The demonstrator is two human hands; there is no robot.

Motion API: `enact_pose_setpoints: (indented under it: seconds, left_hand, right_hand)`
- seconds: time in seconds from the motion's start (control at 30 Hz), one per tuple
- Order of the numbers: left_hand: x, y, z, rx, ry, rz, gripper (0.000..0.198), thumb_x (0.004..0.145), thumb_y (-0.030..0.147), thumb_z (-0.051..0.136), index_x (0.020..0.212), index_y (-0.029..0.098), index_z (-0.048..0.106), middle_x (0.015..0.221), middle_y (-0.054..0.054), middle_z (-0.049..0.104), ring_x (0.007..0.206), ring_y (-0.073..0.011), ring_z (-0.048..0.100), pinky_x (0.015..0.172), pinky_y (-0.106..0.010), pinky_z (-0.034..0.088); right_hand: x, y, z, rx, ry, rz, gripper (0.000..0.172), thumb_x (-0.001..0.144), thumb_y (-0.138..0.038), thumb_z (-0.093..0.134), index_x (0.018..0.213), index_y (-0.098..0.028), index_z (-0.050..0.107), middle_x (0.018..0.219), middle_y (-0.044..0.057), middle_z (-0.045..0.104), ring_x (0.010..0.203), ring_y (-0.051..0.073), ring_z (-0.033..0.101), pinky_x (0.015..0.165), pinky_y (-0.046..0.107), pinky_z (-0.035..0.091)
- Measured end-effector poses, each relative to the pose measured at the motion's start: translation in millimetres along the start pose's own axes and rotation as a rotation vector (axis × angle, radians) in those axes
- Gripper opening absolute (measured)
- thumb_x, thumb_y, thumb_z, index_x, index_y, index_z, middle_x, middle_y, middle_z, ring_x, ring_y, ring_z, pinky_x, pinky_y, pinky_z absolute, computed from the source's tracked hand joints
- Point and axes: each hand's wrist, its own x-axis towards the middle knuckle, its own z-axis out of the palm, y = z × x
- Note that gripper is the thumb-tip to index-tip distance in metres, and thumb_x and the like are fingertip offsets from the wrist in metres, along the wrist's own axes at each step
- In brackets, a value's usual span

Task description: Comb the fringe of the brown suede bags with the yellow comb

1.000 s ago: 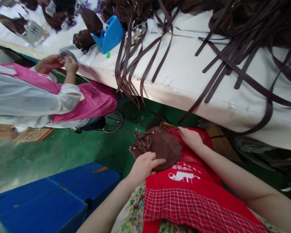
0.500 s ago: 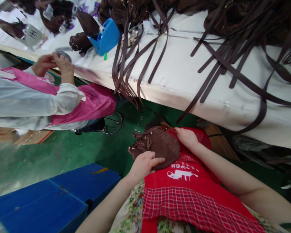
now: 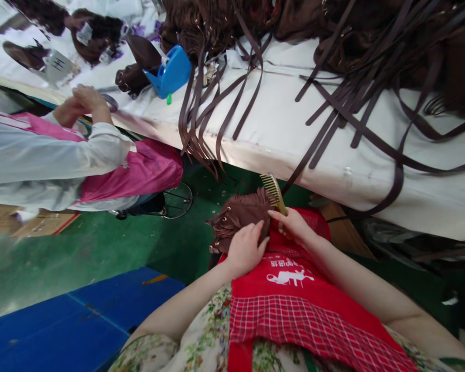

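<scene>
Pinching one comb [image 3: 279, 199], the right hand [image 3: 293, 226] sits beside one brown bag [image 3: 247, 211] beneath the left hand [image 3: 246, 250], whose grip is unclear.

bright light is washing the table [image 3: 282, 116], shadow is gathering beneath at right, glare is paling the floor [image 3: 101, 248] at left, and fine detail is blurring.

I can make out white characters [image 3: 281, 263] on the near red apron [image 3: 294, 315], some of them Chinese-looking, just beyond a white animal-like emblem [image 3: 290, 278]; I cannot read them surely. At far left, a pale grey block [image 3: 58, 72] bears a dark mark [image 3: 57, 63] resembling an H to me. Lettering [image 3: 163, 159] on the left co-worker's pink apron [image 3: 139, 168] is too faint for me
</scene>
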Motion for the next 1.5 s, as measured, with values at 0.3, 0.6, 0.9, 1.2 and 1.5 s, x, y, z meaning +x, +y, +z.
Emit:
enact_pose_setpoints:
  seconds: [0.3,0.6,0.9,1.2,1.5]
  left_hand:
    - [42.2,-32.8,-121.3,0.081,0.323,0.062,0.069,0.068,0.048,0.072,0.125,0.015,0.050,0.134,-0.015,0.047,0.128,-0.0301,0.038,0.109,-0.047,0.029]
    - [72.8,-56.4,-162.3,-0.541,-0.037,-0.078,0.046,0.066,0.041,0.073,0.099,0.010,0.067,0.100,-0.009,0.071,0.096,-0.0257,0.063,0.089,-0.039,0.049]
    - [39.9,-83.6,-108.7,-1.262,0.572,-0.492,0.047,0.067,0.027,0.075,0.111,0.017,0.062,0.107,-0.008,0.069,0.099,-0.0248,0.064,0.092,-0.042,0.049]
    - [-9.3,-33.4,-38.0,-1.541,0.577,-0.786,0.034,0.076,0.020,0.068,0.110,0.018,0.062,0.111,-0.010,0.068,0.102,-0.0261,0.064,0.092,-0.041,0.052]
    - [-28.6,-35.5,-42.6,-1.554,0.694,-0.781,0.038,0.083,0.018,0.060,0.120,0.024,0.059,0.120,-0.005,0.065,0.110,-0.0230,0.061,0.096,-0.038,0.050]
  right_hand:
    - [20.5,-37.2,-5.9,0.156,-0.367,-0.228,0.038,0.056,-0.029,0.076,0.087,-0.011,0.064,0.077,0.001,0.068,0.068,0.015,0.061,0.066,0.027,0.051]
    - [18.0,-110.8,-22.5,-0.162,-0.190,-0.597,0.043,0.072,-0.044,0.069,0.099,-0.011,0.065,0.085,0.004,0.068,0.076,0.017,0.060,0.070,0.027,0.049]
    - [-27.0,-40.3,4.3,-0.552,0.393,-0.793,0.027,0.096,-0.028,0.031,0.101,-0.016,0.054,0.085,0.008,0.062,0.078,0.020,0.060,0.072,0.031,0.049]
    - [9.4,10.5,11.1,-1.085,0.366,-0.411,0.033,0.095,-0.017,0.031,0.122,-0.015,0.050,0.104,0.012,0.064,0.086,0.023,0.064,0.071,0.032,0.049]
    - [17.9,36.3,-32.0,-0.923,0.396,-0.281,0.034,0.098,-0.025,0.026,0.112,-0.012,0.055,0.103,0.014,0.066,0.096,0.022,0.062,0.082,0.032,0.048]
